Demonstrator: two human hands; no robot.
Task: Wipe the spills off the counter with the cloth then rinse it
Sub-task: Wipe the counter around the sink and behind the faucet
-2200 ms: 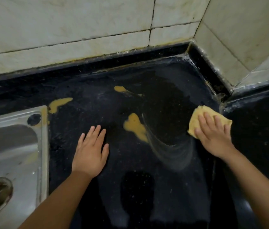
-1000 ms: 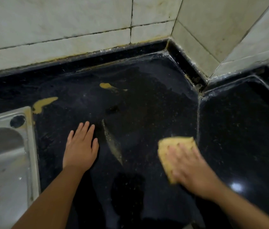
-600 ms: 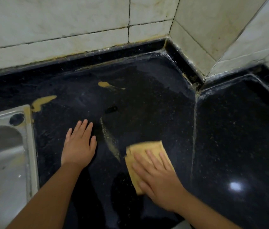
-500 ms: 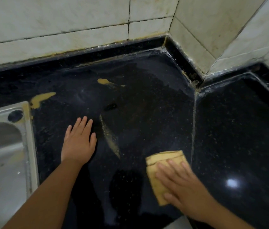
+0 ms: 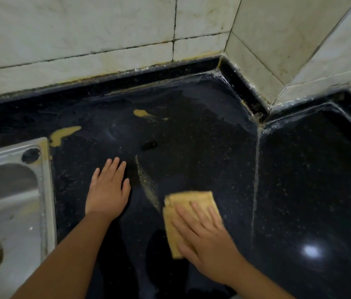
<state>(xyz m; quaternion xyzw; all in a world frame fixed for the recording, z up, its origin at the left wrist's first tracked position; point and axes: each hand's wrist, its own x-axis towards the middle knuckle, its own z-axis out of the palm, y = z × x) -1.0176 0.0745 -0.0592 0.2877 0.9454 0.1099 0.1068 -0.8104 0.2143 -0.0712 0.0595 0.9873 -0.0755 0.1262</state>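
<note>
Mid-wipe here. Right hand [image 5: 210, 240] flat on the cloth [image 5: 188, 207], fingers [image 5: 196, 209] straight and spread, pressing rather than gripping, down near the front edge of the dark surface [image 5: 299, 180]. Left hand [image 5: 107, 190] also flat and holding nothing, fingers straight, parked between the sink [image 5: 8, 201] and the cloth. Thin leftover streak [image 5: 147, 186] just beside the cloth's far-left corner, long axis running from the front edge up toward the back wall, so next stroke probably goes up and left along it. Right hand clearly the nearer one, already on the cloth. Two more yellow spills further off: one blob [image 5: 140, 113] toward the back edge, one smear [image 5: 64, 133] at the sink's back corner. Rinse still a way off, probably
</note>
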